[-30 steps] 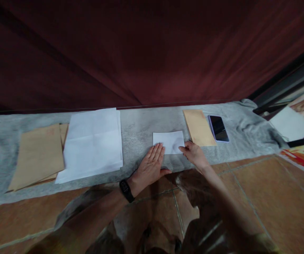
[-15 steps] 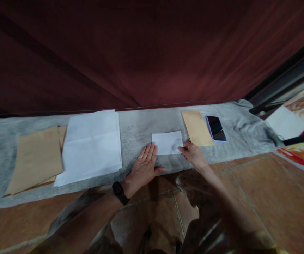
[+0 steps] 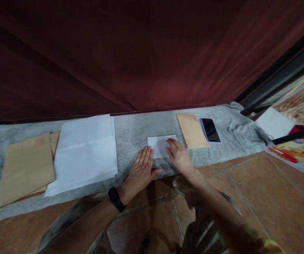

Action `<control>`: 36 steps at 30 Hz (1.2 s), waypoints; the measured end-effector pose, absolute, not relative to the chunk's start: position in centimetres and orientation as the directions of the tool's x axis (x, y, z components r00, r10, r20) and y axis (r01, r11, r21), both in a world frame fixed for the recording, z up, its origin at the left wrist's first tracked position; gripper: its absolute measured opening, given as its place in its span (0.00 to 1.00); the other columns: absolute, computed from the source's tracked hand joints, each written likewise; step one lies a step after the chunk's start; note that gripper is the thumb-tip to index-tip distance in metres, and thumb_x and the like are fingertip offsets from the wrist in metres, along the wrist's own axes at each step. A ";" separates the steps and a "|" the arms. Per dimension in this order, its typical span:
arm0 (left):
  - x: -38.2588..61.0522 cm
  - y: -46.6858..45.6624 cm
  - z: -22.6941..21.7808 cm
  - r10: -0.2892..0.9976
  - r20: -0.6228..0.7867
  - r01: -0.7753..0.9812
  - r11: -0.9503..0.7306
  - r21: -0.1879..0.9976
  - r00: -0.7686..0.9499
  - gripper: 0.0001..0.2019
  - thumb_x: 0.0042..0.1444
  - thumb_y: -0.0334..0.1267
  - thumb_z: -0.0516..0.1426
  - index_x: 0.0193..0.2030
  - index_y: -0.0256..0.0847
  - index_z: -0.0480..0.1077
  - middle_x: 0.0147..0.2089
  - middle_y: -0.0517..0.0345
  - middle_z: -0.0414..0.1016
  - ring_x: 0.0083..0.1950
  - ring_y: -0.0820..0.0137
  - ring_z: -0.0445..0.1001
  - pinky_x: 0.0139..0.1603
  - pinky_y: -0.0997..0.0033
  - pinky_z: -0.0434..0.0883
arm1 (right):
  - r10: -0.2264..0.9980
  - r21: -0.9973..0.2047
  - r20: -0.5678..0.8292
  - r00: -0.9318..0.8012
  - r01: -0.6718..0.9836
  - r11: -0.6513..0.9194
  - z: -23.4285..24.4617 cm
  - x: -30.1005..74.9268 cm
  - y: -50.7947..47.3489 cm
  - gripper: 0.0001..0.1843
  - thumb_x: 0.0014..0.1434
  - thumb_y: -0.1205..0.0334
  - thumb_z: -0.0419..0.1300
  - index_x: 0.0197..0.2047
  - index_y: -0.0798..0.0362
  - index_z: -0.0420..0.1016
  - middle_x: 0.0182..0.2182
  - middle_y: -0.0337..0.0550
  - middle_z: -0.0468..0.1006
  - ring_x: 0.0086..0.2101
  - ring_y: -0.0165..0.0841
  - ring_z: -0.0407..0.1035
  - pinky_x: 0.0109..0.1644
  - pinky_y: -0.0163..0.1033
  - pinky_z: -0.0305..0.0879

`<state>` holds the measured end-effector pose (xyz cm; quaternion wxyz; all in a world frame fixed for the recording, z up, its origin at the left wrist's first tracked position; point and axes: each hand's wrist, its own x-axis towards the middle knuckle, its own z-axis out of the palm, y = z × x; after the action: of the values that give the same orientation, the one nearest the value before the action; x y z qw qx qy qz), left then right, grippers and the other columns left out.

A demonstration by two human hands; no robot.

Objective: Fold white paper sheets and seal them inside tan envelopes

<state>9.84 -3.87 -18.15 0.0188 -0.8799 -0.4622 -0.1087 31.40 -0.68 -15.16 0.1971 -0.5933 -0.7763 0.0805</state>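
Head view: on the grey cloth [image 3: 131,130], between front and back edges, a small white sheet [image 3: 158,141] is overlapped at left by the left hand [image 3: 140,167], fingers outstretched, at right by the right hand [image 3: 180,156], thumb and fingers parted.

One head-worn camera looks forward and down — from close above — at the grey cloth [image 3: 131,131].
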 end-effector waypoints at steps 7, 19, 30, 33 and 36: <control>9.9 -3.5 -17.6 0.823 0.183 0.822 -0.560 0.107 0.537 0.30 0.69 0.47 0.48 0.71 0.26 0.59 0.73 0.34 0.58 0.76 0.52 0.54 0.75 0.47 0.56 | 0.936 -0.295 0.174 -0.307 0.890 0.347 -17.8 29.5 0.0 0.27 0.74 0.53 0.46 0.70 0.55 0.63 0.71 0.55 0.58 0.70 0.46 0.51 0.72 0.56 0.51; 12.5 -1.4 -16.5 0.847 0.260 0.833 -0.517 0.197 0.464 0.27 0.69 0.36 0.44 0.72 0.31 0.58 0.75 0.43 0.57 0.77 0.57 0.52 0.77 0.48 0.51 | 0.942 -0.195 0.180 -0.285 0.928 0.318 -18.6 29.3 -0.1 0.28 0.73 0.53 0.48 0.72 0.53 0.60 0.72 0.53 0.56 0.69 0.47 0.53 0.72 0.55 0.49; 13.6 1.0 -18.4 0.906 0.148 0.888 -0.419 0.191 0.395 0.29 0.71 0.43 0.43 0.74 0.32 0.54 0.77 0.44 0.52 0.78 0.58 0.47 0.77 0.50 0.46 | 0.940 -0.164 0.178 -0.291 0.933 0.319 -18.9 29.6 -0.1 0.29 0.72 0.58 0.48 0.74 0.50 0.56 0.72 0.50 0.56 0.69 0.45 0.53 0.71 0.54 0.49; 13.4 0.9 -18.3 0.915 0.137 0.898 -0.401 0.180 0.380 0.29 0.71 0.43 0.43 0.75 0.34 0.54 0.77 0.44 0.50 0.78 0.57 0.47 0.77 0.50 0.47 | 0.942 -0.160 0.201 -0.267 0.940 0.301 -19.3 29.9 -0.2 0.29 0.73 0.55 0.47 0.73 0.52 0.58 0.72 0.52 0.57 0.69 0.46 0.53 0.71 0.54 0.49; 13.2 0.8 -18.1 0.925 0.133 0.910 -0.375 0.174 0.356 0.29 0.71 0.45 0.44 0.75 0.34 0.54 0.77 0.43 0.50 0.78 0.56 0.48 0.77 0.50 0.47 | 0.949 -0.158 0.218 -0.227 0.952 0.264 -19.6 30.4 -0.2 0.30 0.73 0.51 0.47 0.73 0.53 0.58 0.72 0.54 0.57 0.69 0.47 0.54 0.70 0.56 0.50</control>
<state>13.17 0.82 -18.05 -0.0347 -0.8227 -0.5577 -0.1045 30.37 -0.21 -19.61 0.1359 -0.6068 -0.7831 -0.0042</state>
